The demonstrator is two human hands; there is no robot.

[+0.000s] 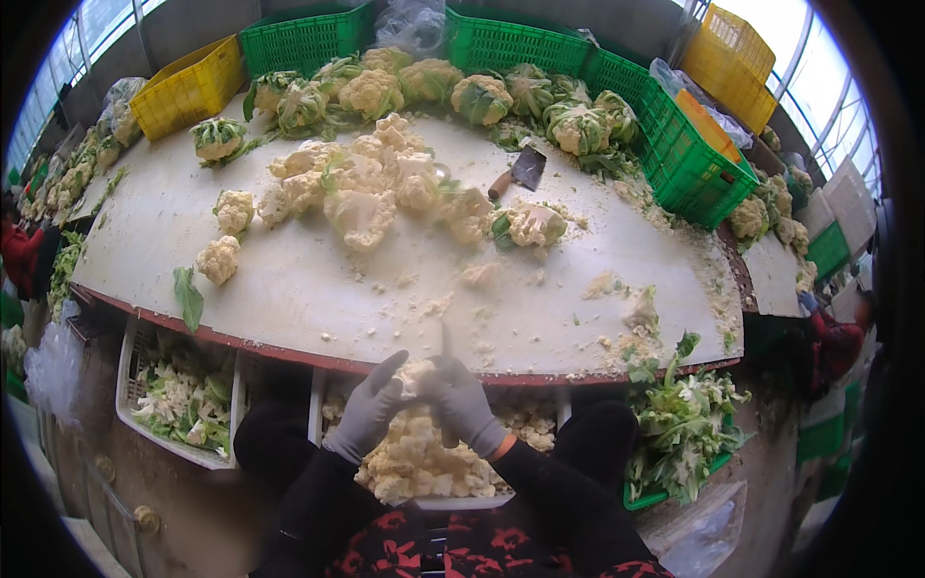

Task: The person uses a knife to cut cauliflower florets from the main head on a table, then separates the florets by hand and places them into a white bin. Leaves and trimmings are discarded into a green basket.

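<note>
My left hand (367, 412), in a grey glove, grips the left side of a small cauliflower piece (415, 378). My right hand (462, 401), also gloved, touches that piece from the right and is closed around a knife, whose blurred blade (446, 338) points up toward the table. Both hands are above a white crate (462, 503) full of cauliflower florets (412, 455). On the white tabletop (289, 289) ahead lies a pile of trimmed cauliflower chunks (361, 180). A cleaver (529, 167) with a wooden handle rests right of the pile.
Untrimmed cauliflowers (372, 94) line the table's back, by green crates (520, 45) and a yellow crate (189, 88). A crate of trimmings (181, 404) stands low left; leaves (683, 426) fill a green crate low right. Other people (838, 336) sit at both far sides.
</note>
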